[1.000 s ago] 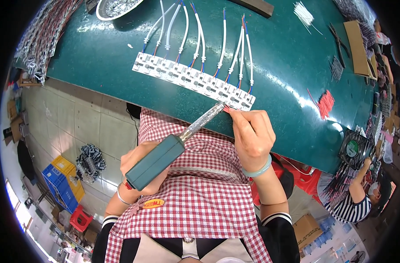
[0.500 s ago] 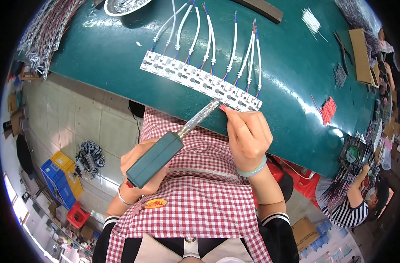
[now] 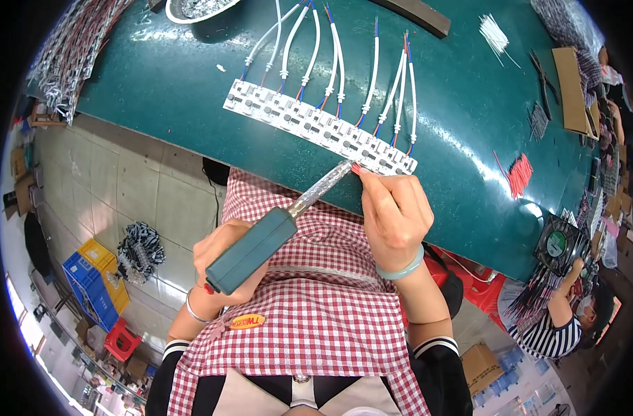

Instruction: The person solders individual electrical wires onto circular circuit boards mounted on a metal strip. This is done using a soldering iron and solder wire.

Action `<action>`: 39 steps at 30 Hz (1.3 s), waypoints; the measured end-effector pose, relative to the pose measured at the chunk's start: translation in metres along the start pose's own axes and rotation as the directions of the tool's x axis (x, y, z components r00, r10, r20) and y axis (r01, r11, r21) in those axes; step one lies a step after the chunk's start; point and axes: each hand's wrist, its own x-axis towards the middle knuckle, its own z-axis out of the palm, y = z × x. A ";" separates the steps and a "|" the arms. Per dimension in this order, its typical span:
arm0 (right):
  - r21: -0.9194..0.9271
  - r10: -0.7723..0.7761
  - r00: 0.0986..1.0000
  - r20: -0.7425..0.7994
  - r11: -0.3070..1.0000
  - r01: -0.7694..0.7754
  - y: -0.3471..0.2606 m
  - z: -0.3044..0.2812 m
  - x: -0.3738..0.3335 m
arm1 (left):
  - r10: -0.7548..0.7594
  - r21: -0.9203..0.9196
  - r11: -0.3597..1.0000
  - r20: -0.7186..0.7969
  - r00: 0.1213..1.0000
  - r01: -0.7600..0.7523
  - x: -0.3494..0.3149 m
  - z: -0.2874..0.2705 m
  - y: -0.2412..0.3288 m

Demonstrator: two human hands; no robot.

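My left hand [image 3: 226, 255] is wrapped round the dark green handle of a soldering iron [image 3: 252, 251]. Its silvery tip reaches up and right to the front edge of a row of white connector blocks [image 3: 309, 130]. Just right of the tip, my right hand [image 3: 397, 218] pinches a short bunch of red wires [image 3: 356, 168] by the row's near side. White cables [image 3: 376, 66] with blue and orange-red ends stand out from the row's far side. Fingers hide most of the red bunch, and whether its ends touch the blocks I cannot tell.
The green table [image 3: 171, 104] carries a metal bowl [image 3: 200, 10], red wires [image 3: 519, 176], white wires [image 3: 495, 33], pliers [image 3: 542, 80] and a dark bar [image 3: 417, 15]. A black fan [image 3: 560, 244] stands at the right edge, near another person [image 3: 562, 322]. Crates [image 3: 94, 284] sit lower left.
The soldering iron's tip has shifted slightly right and down, closer to my right fingertips. My right hand and the connector row have moved very slightly right in the picture.
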 end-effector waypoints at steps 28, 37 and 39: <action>0.022 -0.043 0.999 -0.034 0.999 0.043 -0.006 0.021 0.007 | -0.006 0.055 0.998 -0.040 0.999 0.009 -0.003 -0.010 -0.006; 0.010 -0.022 1.000 0.002 1.000 0.022 -0.007 0.019 0.008 | 0.034 0.001 0.999 -0.033 0.999 -0.034 0.002 -0.009 -0.011; 0.011 -0.019 1.000 0.001 1.000 0.019 -0.007 0.019 0.009 | -0.005 -0.033 0.999 -0.056 0.998 0.003 0.001 -0.009 -0.013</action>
